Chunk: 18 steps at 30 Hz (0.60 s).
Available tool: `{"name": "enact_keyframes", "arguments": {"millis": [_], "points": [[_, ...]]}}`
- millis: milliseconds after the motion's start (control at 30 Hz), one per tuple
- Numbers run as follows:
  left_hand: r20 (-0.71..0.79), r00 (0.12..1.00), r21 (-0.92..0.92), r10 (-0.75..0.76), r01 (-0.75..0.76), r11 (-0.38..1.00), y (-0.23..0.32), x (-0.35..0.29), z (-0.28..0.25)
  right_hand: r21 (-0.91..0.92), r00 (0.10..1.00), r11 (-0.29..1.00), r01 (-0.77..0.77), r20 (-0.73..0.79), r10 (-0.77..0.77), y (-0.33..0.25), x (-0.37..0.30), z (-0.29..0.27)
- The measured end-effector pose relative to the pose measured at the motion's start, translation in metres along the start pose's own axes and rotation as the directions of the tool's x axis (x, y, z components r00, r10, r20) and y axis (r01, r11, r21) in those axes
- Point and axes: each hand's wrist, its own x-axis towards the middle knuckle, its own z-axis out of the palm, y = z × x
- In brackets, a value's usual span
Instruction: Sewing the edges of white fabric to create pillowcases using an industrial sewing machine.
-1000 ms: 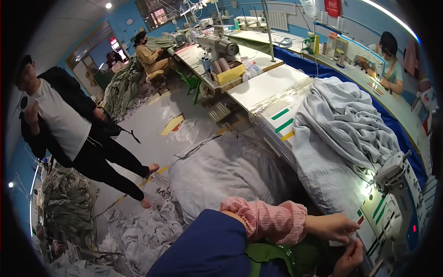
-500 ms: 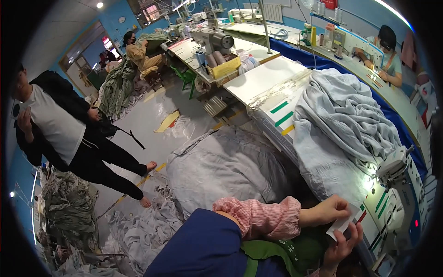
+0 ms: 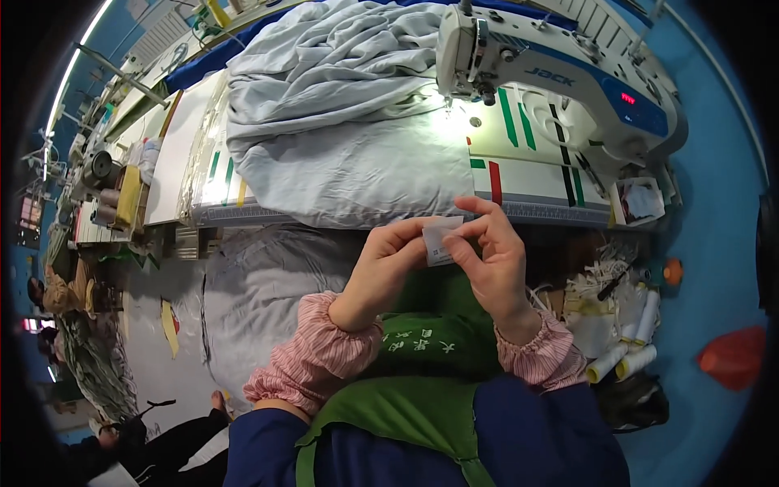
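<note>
Just in front of the sewing table's near edge, a small white label (image 3: pixel 436 248) with faint print is held up in both hands. My left hand (image 3: pixel 380 261) pinches its left side, the fingers partly behind it. On the other side my right hand (image 3: pixel 497 261) grips it between thumb and fingers, with the index finger raised. Beyond the hands, pale grey-blue cloth (image 3: pixel 357 170) lies flat in front and bunches up toward the back. Its right edge runs up to the lit needle area of a white sewing machine (image 3: pixel 544 69).
A small open box (image 3: pixel 639 201) sits at the table's right end. Below it are thread cones (image 3: pixel 637 363) and scraps. Grey cloth (image 3: pixel 251 300) is heaped left of my knees. A person's dark-clad leg (image 3: pixel 182 442) shows at lower left, and a red object (image 3: pixel 730 357) at far right.
My view has swung right, from the room and the standing person to the machine. Both hands now appear in the middle, still holding the white label.
</note>
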Motion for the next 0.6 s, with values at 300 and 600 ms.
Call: {"name": "enact_keyframes", "arguments": {"millis": [300, 600], "points": [[0.043, 0.996, -0.151, -0.074, 0.080, 0.985, 0.0019, -0.0057, -0.0055, 0.168, 0.992, 0.978, -0.123, -0.005, 0.126, 0.0015, -0.0018, 0.0054], [-0.042, 0.999, 0.034, -0.031, 0.032, 0.999, 0.0023, -0.0029, -0.0009, 0.173, 0.992, 0.978, -0.118, -0.012, 0.122, 0.0043, -0.0001, 0.0073]]}}
